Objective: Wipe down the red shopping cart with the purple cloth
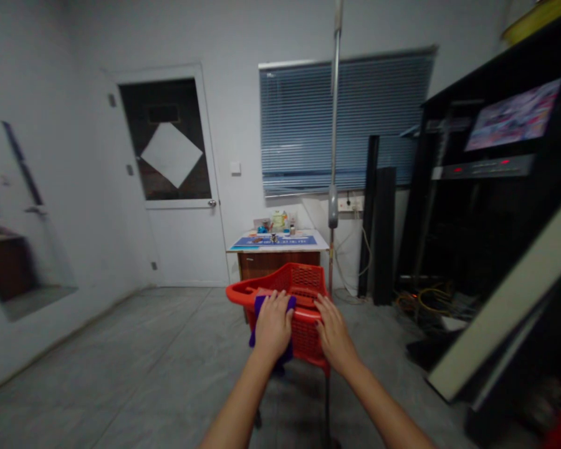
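Note:
A red plastic shopping cart with lattice sides stands right in front of me. My left hand presses a purple cloth over the cart's near rim, fingers curled round it, and the cloth hangs down on both sides of the hand. At the right end of that rim, my right hand grips the edge with its fingers bent over it. The cart's legs and wheels below are dark and partly hidden by my forearms.
Behind the cart, a small desk bears bottles and boxes. A metal pole rises beside it. To the right are a black rack, a leaning pale board and cables on the floor. A white door is at the left.

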Motion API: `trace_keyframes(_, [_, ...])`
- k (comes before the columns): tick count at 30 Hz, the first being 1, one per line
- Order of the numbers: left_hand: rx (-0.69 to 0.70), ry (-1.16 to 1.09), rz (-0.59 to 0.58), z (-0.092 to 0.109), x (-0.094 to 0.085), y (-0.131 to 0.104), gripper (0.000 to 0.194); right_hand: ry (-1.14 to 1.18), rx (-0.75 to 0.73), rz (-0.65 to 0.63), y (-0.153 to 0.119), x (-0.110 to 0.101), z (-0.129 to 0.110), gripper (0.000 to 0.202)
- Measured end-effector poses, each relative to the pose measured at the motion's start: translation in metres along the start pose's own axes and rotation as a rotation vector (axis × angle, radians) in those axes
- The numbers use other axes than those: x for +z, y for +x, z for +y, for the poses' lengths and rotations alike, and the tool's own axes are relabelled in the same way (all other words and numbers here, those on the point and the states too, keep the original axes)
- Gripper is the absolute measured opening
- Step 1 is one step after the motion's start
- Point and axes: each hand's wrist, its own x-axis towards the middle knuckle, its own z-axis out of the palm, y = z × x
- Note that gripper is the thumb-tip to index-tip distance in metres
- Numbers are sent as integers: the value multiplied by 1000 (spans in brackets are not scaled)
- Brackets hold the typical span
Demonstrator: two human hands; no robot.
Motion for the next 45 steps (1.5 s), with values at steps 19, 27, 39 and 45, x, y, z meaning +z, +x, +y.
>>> trace_keyframes(19, [11, -34, -20, 5, 0, -4, 38, -3, 50, 120, -5, 18, -7, 46])
trace_keyframes(27, [100, -72, -42, 5, -2, -7, 39, 0, 59, 33, -5, 7, -2, 54])
trace_keyframes(39, [62, -108, -30, -13, -5, -16, 38, 104, 94, 17, -20, 37, -10, 54])
trace_keyframes(45, [45, -99, -29, -20, -10, -17, 39, 100, 46, -19, -16, 37, -22, 54])
